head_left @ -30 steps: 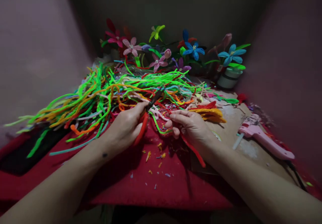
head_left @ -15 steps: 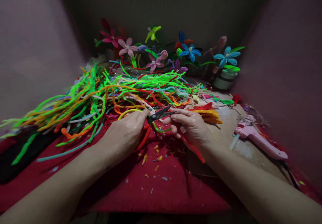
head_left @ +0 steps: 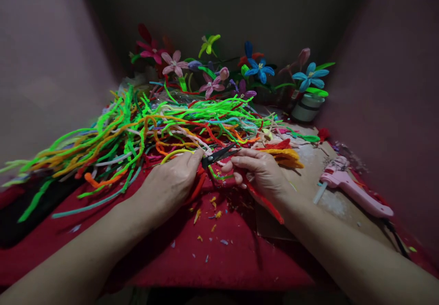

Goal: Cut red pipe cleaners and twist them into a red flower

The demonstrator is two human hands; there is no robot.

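My left hand (head_left: pixel 174 177) is closed around the red handles of a pair of scissors (head_left: pixel 215 156), its dark blades pointing right toward my other hand. The blades are only slightly apart. My right hand (head_left: pixel 259 168) pinches a red pipe cleaner (head_left: pixel 265 204), whose lower end hangs below the palm. The pinched end lies by the scissor tips, and whether the blades touch it is too small to tell. Beneath the hands, small orange and pale fuzz clippings (head_left: pixel 198 216) are scattered on the red cloth (head_left: pixel 226 264).
A large heap of coloured pipe cleaners (head_left: pixel 144 122) spreads behind and to the left. Pipe-cleaner flowers (head_left: pixel 260 71) stand along the back, near a jar (head_left: pixel 307 107). On the right, a pink glue gun (head_left: pixel 356 188) rests on cardboard (head_left: pixel 338 209), with orange pieces (head_left: pixel 284 157) beside my right hand.
The scissor blades have come closer together. My right hand and the red pipe cleaner have shifted very slightly; the other things look the same.
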